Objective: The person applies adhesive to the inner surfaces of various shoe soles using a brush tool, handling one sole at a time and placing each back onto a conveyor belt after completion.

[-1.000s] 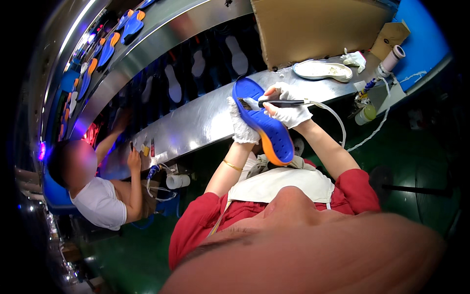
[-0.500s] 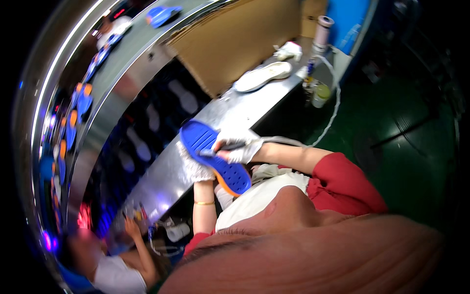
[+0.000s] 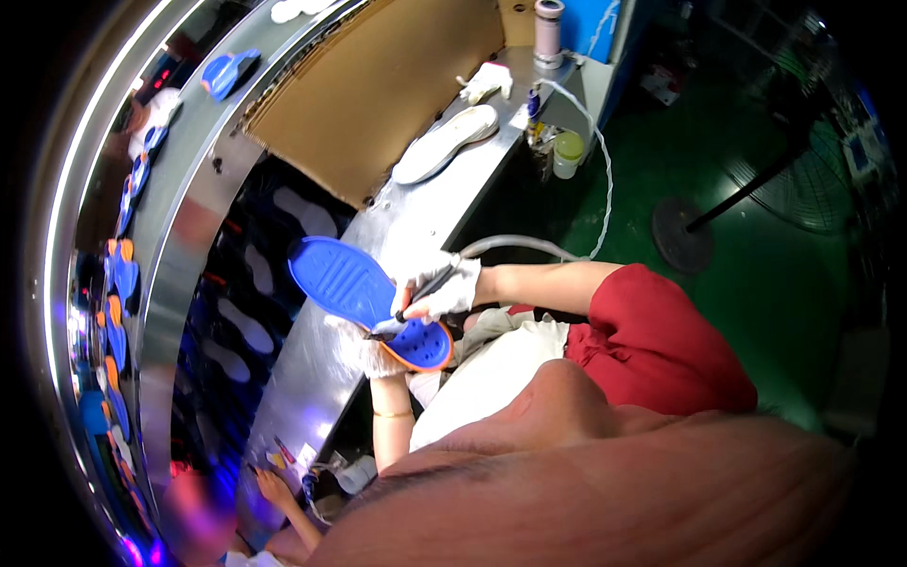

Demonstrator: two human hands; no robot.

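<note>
My left hand (image 3: 364, 352), in a white glove, grips a blue shoe sole (image 3: 342, 281) with an orange rim from its left side and below. The sole's ribbed and holed inner face is turned up, tilted over the metal bench (image 3: 283, 392). My right hand (image 3: 455, 286), in a white glove with bare fingertips, closes round a dark pen-like brush (image 3: 433, 285). Its pale tip rests at or just over the sole near the holed end; contact is hard to tell. A translucent hose (image 3: 520, 244) runs from the brush to the right.
A white shoe (image 3: 444, 146) lies on the bench by a cardboard sheet (image 3: 368, 94). Beyond stand a pink flask (image 3: 548, 36) and a lidded jar (image 3: 567, 156). Blue-orange soles ride the conveyor (image 3: 194, 142) at left. A co-worker's hand (image 3: 276, 489) is at lower left; a fan stand (image 3: 682, 234) at right.
The view has shifted, so the bench things sit further left and higher. The brush tip has moved across the sole toward its holed end and near edge, and the sole has turned slightly.
</note>
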